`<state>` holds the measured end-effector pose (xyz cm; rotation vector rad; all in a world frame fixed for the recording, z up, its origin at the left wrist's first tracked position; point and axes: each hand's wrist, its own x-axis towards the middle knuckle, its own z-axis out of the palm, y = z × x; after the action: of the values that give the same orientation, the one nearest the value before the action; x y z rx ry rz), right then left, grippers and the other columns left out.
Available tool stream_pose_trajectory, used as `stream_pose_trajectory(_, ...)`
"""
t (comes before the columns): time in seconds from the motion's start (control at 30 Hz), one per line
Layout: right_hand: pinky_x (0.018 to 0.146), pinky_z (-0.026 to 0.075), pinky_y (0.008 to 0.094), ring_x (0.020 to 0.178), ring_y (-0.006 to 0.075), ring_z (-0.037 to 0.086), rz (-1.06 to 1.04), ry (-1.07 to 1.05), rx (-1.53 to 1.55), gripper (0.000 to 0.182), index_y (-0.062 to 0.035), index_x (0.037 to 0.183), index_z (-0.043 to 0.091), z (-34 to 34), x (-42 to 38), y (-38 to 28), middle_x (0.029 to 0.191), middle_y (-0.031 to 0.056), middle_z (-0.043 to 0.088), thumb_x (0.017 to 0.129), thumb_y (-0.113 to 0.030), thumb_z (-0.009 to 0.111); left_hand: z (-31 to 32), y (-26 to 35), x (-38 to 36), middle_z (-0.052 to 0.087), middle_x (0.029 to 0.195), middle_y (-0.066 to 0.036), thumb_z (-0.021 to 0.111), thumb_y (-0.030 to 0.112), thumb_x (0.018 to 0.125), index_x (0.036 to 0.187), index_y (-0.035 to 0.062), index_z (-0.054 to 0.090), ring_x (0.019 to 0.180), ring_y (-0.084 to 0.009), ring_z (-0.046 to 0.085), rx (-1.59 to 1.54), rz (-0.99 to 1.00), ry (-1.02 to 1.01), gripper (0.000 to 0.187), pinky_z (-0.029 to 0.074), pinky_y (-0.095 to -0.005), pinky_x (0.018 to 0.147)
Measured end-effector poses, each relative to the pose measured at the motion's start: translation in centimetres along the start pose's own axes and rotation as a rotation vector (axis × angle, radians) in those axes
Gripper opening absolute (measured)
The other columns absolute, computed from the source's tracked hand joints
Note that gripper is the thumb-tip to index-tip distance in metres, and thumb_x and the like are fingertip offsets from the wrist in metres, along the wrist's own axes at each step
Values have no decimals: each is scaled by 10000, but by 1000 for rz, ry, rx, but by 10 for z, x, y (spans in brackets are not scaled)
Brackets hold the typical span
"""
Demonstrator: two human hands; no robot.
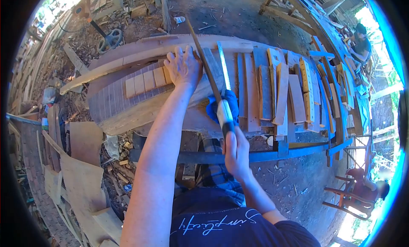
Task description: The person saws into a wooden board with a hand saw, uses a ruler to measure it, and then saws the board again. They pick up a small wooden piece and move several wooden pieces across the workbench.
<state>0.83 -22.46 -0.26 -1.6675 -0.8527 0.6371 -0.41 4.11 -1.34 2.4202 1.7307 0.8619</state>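
A person's right hand point(237, 151) grips the handle of a stiff, thin-bladed hand saw point(209, 76) cutting across a rigid wooden plank point(140, 115) on the desk point(221, 156), while the left hand point(184, 67) presses flat, fingers spread, steadying it.

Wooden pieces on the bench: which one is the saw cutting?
The long dark plank just right of the left hand. The saw, held by the right hand, lies along it; the other slats sit untouched farther right.

Left hand point(184, 67) lies flat on the plank point(128, 61), left of the saw point(208, 72); slats point(277, 91) lie to its right
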Motion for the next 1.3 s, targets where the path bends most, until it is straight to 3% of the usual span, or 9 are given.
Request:
stream_pose_trajectory(0.27,622,403,422,642,323,482,-36,14,-47,341,3,839,499,25,67,0,694,177,489,995,-300,498,-6,-1,0,576,1106,-98,532,305,897,1082,152,657,1051,-316,509,19,8,-81,270,370,-463,883)
stream_pose_trajectory(0.37,647,415,416,669,295,501,52,-13,-2,351,10,892,526,6,22,12,728,160,489,999,-321,478,-7,1,-1,580,1104,-103,516,298,907,1071,157,662,1037,-317,514,15,6,-58,261,373,-458,879)
stream_pose_trajectory(0.53,658,431,403,684,258,517,-20,-23,47,323,3,984,559,-11,-19,22,776,121,523,979,-317,513,4,-7,-1,578,1089,-100,527,289,890,1061,163,667,1020,-315,517,59,36,-47,254,371,-454,882)
stream_pose_trajectory(0.7,661,443,389,679,249,524,3,-68,-65,292,-3,1016,568,7,47,5,788,128,537,975,-288,522,-8,-1,0,581,1094,-97,538,259,867,1059,172,666,1037,-313,517,28,49,-60,246,374,-462,892)
stream_pose_trajectory(0.77,660,442,388,686,272,531,122,-58,58,276,5,991,560,0,32,13,789,153,534,981,-266,511,-1,-2,1,587,1090,-90,539,246,866,1058,176,664,1038,-313,521,46,-8,-36,240,380,-462,873)
stream_pose_trajectory(0.9,649,427,409,685,303,519,-33,-31,54,270,14,931,535,-18,-24,24,789,188,521,991,-246,494,7,-7,2,587,1067,-85,541,248,864,1060,174,661,1025,-315,526,65,9,-17,242,383,-464,856)
stream_pose_trajectory(0.97,646,403,440,690,360,502,-49,12,76,304,19,871,499,-10,-10,14,791,218,507,1001,-255,480,6,-10,3,585,1063,-84,541,249,867,1052,173,660,1018,-317,529,60,104,2,233,386,-466,845)
stream_pose_trajectory(1.13,684,406,453,744,423,507,-88,-6,-51,338,22,884,510,21,67,6,802,227,509,1005,-293,485,-2,-4,-1,580,1047,-90,538,259,875,1035,169,660,1014,-317,527,40,68,-21,220,386,-460,841)
stream_pose_trajectory(1.3,662,404,417,700,339,502,-142,18,-14,351,2,847,508,25,49,11,741,159,478,1012,-307,477,-3,1,-3,571,1042,-94,549,268,871,1026,171,659,1007,-314,521,60,65,-52,214,387,-455,836)
